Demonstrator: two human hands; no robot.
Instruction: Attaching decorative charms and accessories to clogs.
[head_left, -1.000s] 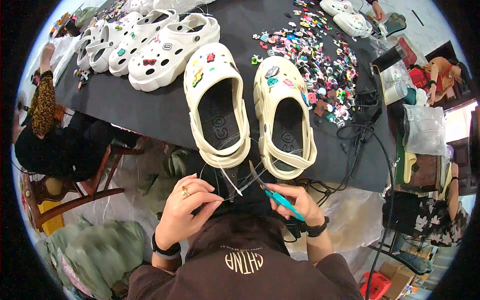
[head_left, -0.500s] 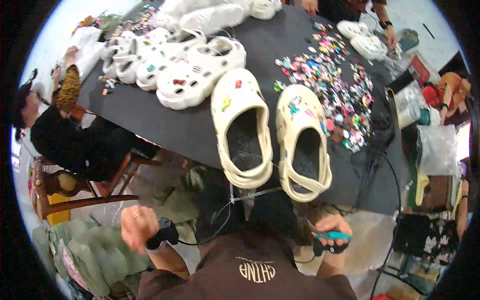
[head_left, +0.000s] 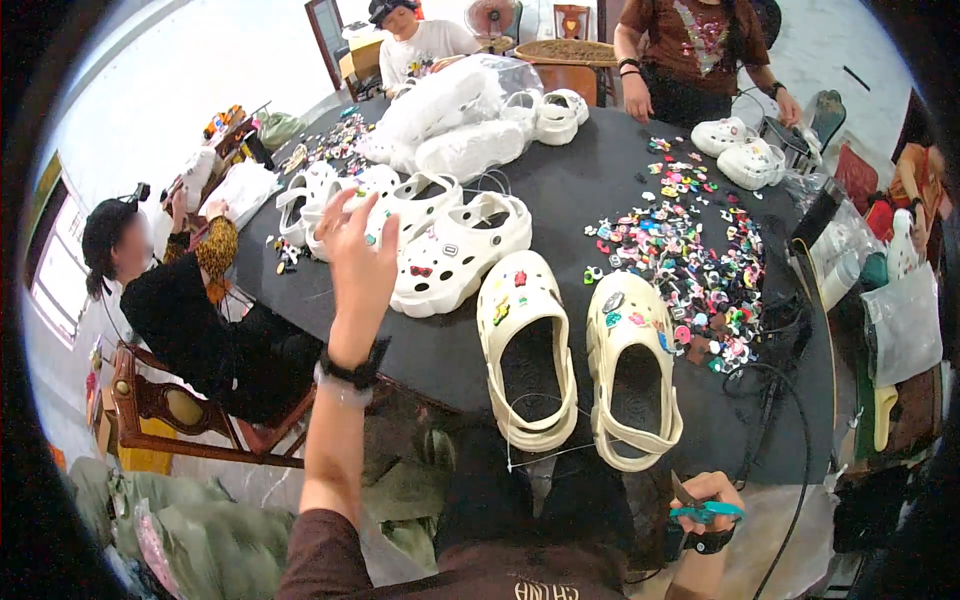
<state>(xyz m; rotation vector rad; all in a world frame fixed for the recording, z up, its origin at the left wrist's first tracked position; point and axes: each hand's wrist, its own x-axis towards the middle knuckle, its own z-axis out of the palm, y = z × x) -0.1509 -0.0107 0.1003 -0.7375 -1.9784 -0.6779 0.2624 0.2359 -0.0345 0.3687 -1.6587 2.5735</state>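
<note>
L hand (head_left: 358, 250) raised mid-left of frame, fingers spread apart, holding nothing; it hovers over the row of white clogs (head_left: 420, 240), nearest to those. Centre-bottom: pair of cream clogs (head_left: 575, 360) on black tabletop (head_left: 580, 190), long axes running up-down in frame, heels toward the near edge, thin string looped at the heels. They lie right and below the L hand, up-left of R hand (head_left: 705, 500), which is nearer. R fingers closed around teal snips (head_left: 700, 510), lower right. Charm pile (head_left: 690, 260) upper right of the pair.

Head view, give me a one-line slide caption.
Left hand raised above white clogs; right hand holds teal snips.
</note>
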